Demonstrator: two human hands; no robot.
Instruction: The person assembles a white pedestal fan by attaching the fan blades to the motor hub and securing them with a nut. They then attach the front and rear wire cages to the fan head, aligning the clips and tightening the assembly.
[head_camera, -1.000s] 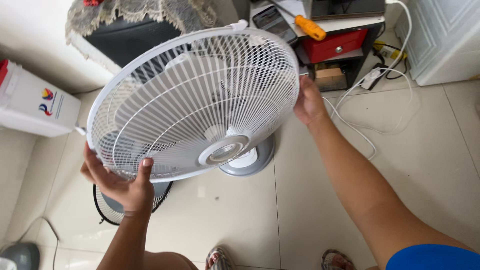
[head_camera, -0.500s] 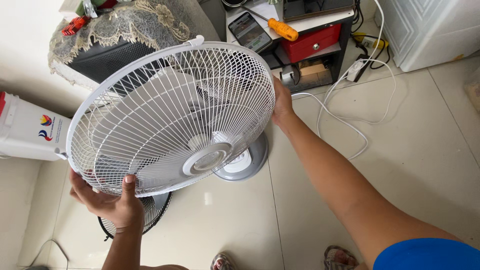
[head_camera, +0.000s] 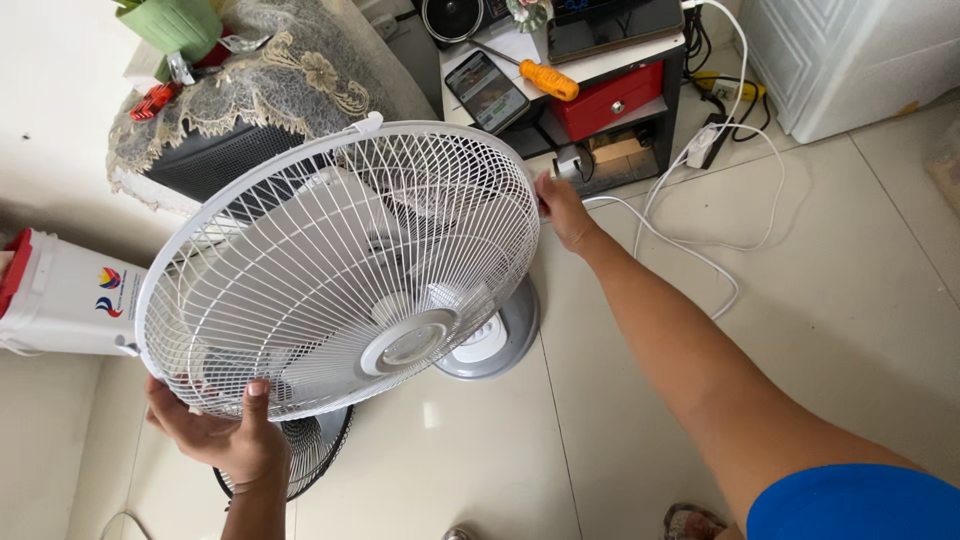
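Fan guard (head_camera: 340, 265) lowered slightly; both hands gripping rim.

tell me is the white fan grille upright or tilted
Tilted. The white fan grille slants, its low edge in the left hand and its high edge by the right hand.

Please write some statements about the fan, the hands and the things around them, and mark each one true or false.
1. The left hand grips the lower rim of the white fan grille. True.
2. The right hand holds the orange-handled screwdriver. False: it is at the grille's right edge; the screwdriver lies on the shelf unit.
3. A phone lies beside the screwdriver. True.
4. The drawer under them is blue. False: it is red.
5. A white cable lies on the tiled floor. True.
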